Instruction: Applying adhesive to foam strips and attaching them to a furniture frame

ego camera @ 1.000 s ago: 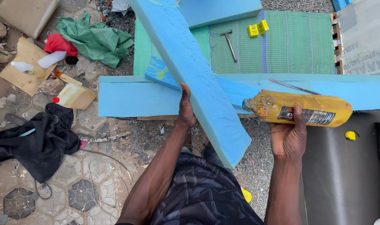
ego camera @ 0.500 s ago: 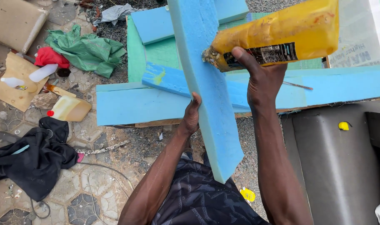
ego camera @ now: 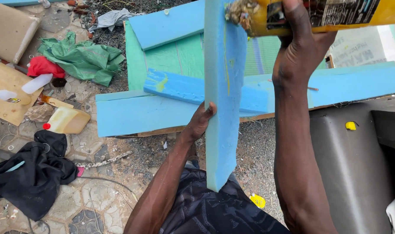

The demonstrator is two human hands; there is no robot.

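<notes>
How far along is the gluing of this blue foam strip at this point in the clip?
Done: a thin yellowish line already runs down the blue foam strip. In hand: the left hand holds the strip upright while the right hand tips the yellow container, its crusted mouth against the strip's top. Left: most of that face looks bare, and the strip is not joined to the foam slab behind.

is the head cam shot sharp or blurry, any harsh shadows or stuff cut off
Head view: mostly sharp under soft, even daylight, no hard shadows or glare; the yellow can in the right hand is cropped by the top edge; the blue foam strip held by the left hand looks enlarged, near the lens.
</notes>
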